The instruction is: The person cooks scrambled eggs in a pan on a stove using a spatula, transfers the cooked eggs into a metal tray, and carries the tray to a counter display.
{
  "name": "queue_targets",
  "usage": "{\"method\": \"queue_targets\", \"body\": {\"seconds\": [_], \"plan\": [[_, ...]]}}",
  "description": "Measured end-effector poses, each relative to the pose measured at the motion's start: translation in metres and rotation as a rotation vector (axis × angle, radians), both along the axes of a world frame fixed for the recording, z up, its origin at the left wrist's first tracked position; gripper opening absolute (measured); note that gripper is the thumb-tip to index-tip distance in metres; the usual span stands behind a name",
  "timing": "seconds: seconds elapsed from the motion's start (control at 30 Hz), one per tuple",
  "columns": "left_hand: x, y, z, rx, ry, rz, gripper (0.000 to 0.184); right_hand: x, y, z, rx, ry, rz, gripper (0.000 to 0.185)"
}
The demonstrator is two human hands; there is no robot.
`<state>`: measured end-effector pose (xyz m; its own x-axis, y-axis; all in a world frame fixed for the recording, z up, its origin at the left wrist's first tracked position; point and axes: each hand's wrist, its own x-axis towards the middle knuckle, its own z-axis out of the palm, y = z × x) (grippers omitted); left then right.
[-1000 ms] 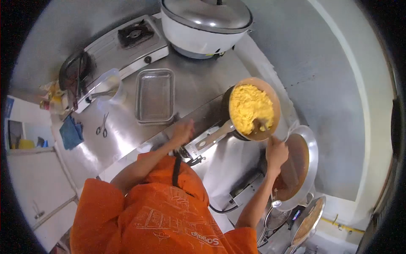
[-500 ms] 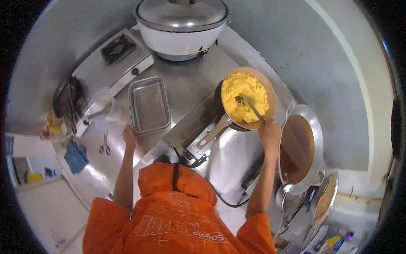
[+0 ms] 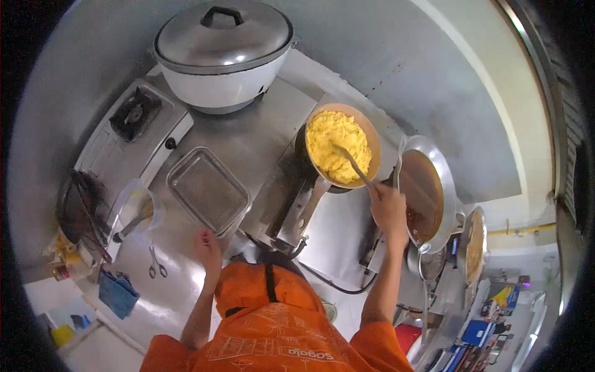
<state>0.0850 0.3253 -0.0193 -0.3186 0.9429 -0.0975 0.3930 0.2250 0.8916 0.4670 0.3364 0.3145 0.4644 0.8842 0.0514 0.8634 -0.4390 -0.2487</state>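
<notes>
My right hand (image 3: 388, 211) is closed around the handle of a spatula (image 3: 354, 163). The spatula's far end is sunk in yellow scrambled eggs (image 3: 331, 133) that fill much of a frying pan (image 3: 369, 137). This pan rests on a burner, its handle (image 3: 313, 203) pointing toward me. My left hand (image 3: 209, 249) is by the near edge of a rectangular glass dish (image 3: 207, 190), fingers loosely bent and no object visible in them. Whether it touches the dish I cannot tell. The dish lies on the steel counter (image 3: 260, 139) left of the pan.
A large lidded rice cooker (image 3: 223, 62) stands at the back. To the left are a gas stove (image 3: 145, 133), a clear jug (image 3: 139, 211), scissors (image 3: 157, 263) and a blue cloth (image 3: 118, 294). On the right sits a wide metal pan of brown liquid (image 3: 421, 195).
The view has turned and shifted. My left hand has moved along the dish's near edge, and the dish lies at a steeper slant. The spatula has shifted within the eggs, still held in my right hand.
</notes>
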Motion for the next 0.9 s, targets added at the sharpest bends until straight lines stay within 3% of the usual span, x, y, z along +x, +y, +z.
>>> {"method": "queue_targets", "body": {"seconds": [0.07,0.13,0.17,0.2,0.3,0.4,0.43,0.47,0.5,0.53,0.57,0.63,0.67,0.7,0.77,0.83,0.9], "plan": [[0.030,-0.003,0.013,-0.194,-0.202,-0.380,0.022,-0.012,-0.022,0.013,-0.090,0.107,-0.072,0.026],[0.074,0.002,0.031,-0.165,-0.033,-0.903,0.023,-0.010,-0.007,-0.016,-0.174,-0.021,0.077,0.026],[0.100,0.010,0.026,-0.353,0.093,-1.133,0.023,-0.008,0.002,-0.039,-0.210,-0.078,0.137,0.027],[0.120,0.012,0.010,-0.549,0.229,-1.360,0.024,-0.006,0.016,-0.065,-0.077,-0.027,0.063,0.027],[0.135,0.006,-0.024,-1.015,-0.394,-1.144,0.028,0.018,0.027,-0.088,0.125,0.032,-0.041,0.027],[0.128,-0.002,-0.003,-0.909,-0.431,-1.011,0.033,0.045,-0.009,-0.065,0.048,-0.055,0.031,0.028],[0.128,-0.009,-0.012,-0.702,-0.410,-1.034,0.041,0.003,-0.013,-0.009,-0.110,0.080,-0.054,0.030],[0.138,-0.009,-0.031,-0.398,0.295,-1.276,0.044,0.007,-0.036,-0.014,0.006,0.094,-0.031,0.034],[0.130,-0.016,0.005,-0.151,0.196,-1.130,0.041,0.018,-0.053,-0.027,0.060,0.103,-0.071,0.037],[0.127,-0.025,0.022,-0.006,0.101,-1.040,0.026,0.001,-0.062,-0.036,0.399,0.173,0.025,0.034],[0.138,-0.026,0.004,0.049,0.430,-1.184,0.016,0.022,-0.072,-0.059,0.372,0.172,0.068,0.038],[0.144,-0.034,-0.015,0.304,0.381,-1.064,0.010,0.032,-0.078,-0.094,0.183,0.076,-0.009,0.040],[0.173,-0.037,-0.063,0.206,0.523,-0.998,0.012,0.034,-0.080,-0.113,0.160,0.037,-0.050,0.040],[0.158,-0.019,-0.022,0.056,0.489,-1.028,0.020,0.032,-0.084,-0.121,0.237,0.062,-0.035,0.041],[0.141,0.024,0.060,-0.357,0.088,-0.940,0.036,0.065,-0.107,-0.156,0.351,0.096,-0.096,0.041],[0.175,0.070,0.075,-0.702,-0.483,-0.772,0.058,0.054,-0.101,-0.156,0.329,0.072,-0.105,0.040],[0.198,0.078,0.076,-0.936,-0.823,-0.775,0.069,0.045,-0.096,-0.145,0.285,0.095,-0.088,0.039]]}}
